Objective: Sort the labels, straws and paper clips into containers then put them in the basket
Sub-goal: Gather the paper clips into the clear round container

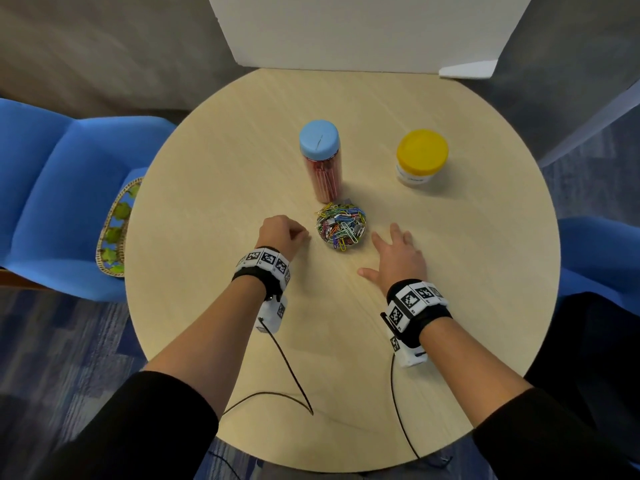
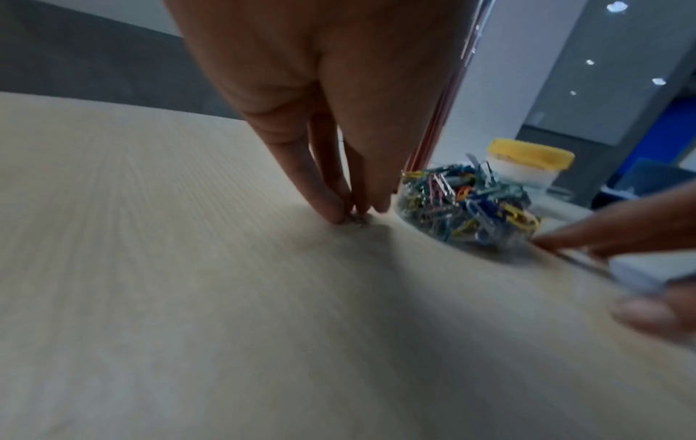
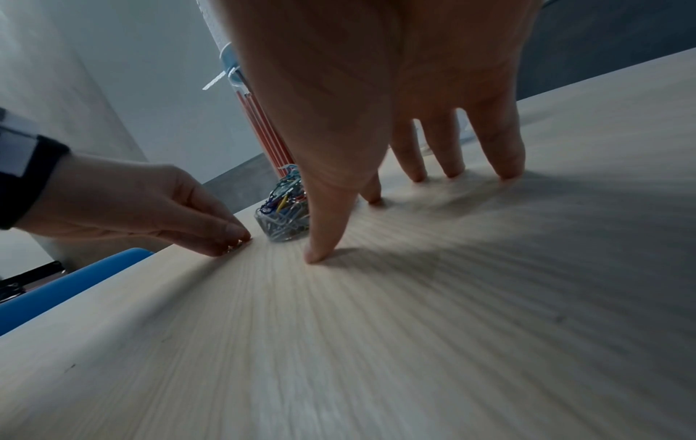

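Room: grey carpeted floor, a white board (image 1: 349,29) standing at the far edge of the table, two blue chairs (image 1: 65,188), one on each side of me.
Surface: one round, pale wood table (image 1: 450,271), my two forearms lying over its near half.
Containers, counted: three. One tall clear jar with a blue lid (image 1: 320,140), upright and packed with red-and-white straws (image 1: 325,181); one short jar with a yellow lid (image 1: 421,152), upright, well to the right of it; one small clear tub (image 1: 341,227), lidless and heaped with coloured paper clips, just in front of the straw jar.
Basket: one woven basket (image 1: 116,230) with a green leaf pattern on the left chair, part hidden by the table edge.
My left hand (image 1: 282,233): fingertips bunched and pressed down on the table just left of the clip tub, pinching at one small silvery paper clip (image 2: 354,219).
My right hand (image 1: 398,252): held spread and straight, fingertips on the table just right of the tub, holding nothing.
Head view only: the basket, both lids from above, the whole layout, the two marker-covered wristbands (image 1: 414,299) with their cables.
Left wrist view only: the loose clip under my fingertips (image 2: 331,208); a flat, clear, lid-like piece (image 2: 621,274) by my right fingers, too blurred for me to name.
Right wrist view only: my four right fingertips (image 3: 508,166) and thumb each touching wood, and a white tag (image 3: 220,78) sticking out under the blue lid.
Labels: the yellow-lid jar shows white inside; I cannot tell what is in it.
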Demonstrator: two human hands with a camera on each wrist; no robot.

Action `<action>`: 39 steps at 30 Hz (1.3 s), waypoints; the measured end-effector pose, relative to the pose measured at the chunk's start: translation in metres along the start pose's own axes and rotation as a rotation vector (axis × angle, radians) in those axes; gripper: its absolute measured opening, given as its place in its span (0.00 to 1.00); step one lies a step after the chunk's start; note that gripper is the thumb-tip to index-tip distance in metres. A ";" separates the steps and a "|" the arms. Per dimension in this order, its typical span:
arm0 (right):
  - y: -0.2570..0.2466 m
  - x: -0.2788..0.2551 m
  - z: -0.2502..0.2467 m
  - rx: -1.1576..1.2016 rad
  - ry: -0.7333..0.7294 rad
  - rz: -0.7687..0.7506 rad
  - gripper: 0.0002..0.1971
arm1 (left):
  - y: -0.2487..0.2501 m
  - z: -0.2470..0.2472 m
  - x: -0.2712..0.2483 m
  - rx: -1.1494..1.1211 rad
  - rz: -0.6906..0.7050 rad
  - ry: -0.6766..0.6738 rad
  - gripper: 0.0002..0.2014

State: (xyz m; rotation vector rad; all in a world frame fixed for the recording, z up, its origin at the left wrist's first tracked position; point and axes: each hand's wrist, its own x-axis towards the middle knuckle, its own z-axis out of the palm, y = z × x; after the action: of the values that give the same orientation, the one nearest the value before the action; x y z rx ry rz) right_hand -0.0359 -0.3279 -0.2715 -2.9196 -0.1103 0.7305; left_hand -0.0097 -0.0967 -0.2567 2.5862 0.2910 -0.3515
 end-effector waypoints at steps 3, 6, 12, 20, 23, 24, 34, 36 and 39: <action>0.000 -0.001 0.000 -0.006 0.011 -0.001 0.42 | -0.010 0.003 -0.008 0.011 0.032 -0.015 0.08; 0.000 -0.001 0.001 -0.002 0.020 -0.005 0.42 | -0.013 0.005 -0.009 -0.010 0.014 0.031 0.07; 0.000 -0.004 -0.001 0.006 0.003 -0.006 0.42 | -0.019 0.004 -0.002 0.067 -0.007 -0.001 0.06; 0.000 -0.004 0.000 -0.007 0.020 -0.014 0.42 | -0.007 0.004 -0.007 -0.243 -0.011 0.078 0.06; 0.000 -0.004 0.000 -0.013 0.024 -0.012 0.42 | 0.012 0.002 -0.015 -0.553 -0.052 0.140 0.08; 0.000 -0.004 0.000 -0.014 0.022 -0.010 0.42 | 0.016 0.004 -0.016 -0.588 -0.065 0.126 0.09; 0.000 -0.003 0.000 -0.023 0.026 -0.016 0.43 | 0.018 0.023 -0.023 -0.583 -0.135 0.242 0.04; 0.000 -0.003 0.001 -0.027 0.025 -0.017 0.43 | 0.018 0.024 -0.023 -0.517 -0.104 0.252 0.05; 0.001 -0.002 0.000 -0.031 0.024 -0.015 0.43 | 0.018 0.025 -0.025 -0.455 -0.062 0.221 0.05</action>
State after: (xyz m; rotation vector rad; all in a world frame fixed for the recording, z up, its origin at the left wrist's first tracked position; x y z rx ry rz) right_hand -0.0381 -0.3286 -0.2708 -2.9524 -0.1427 0.6970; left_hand -0.0330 -0.1285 -0.2620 2.1686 0.4701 -0.0116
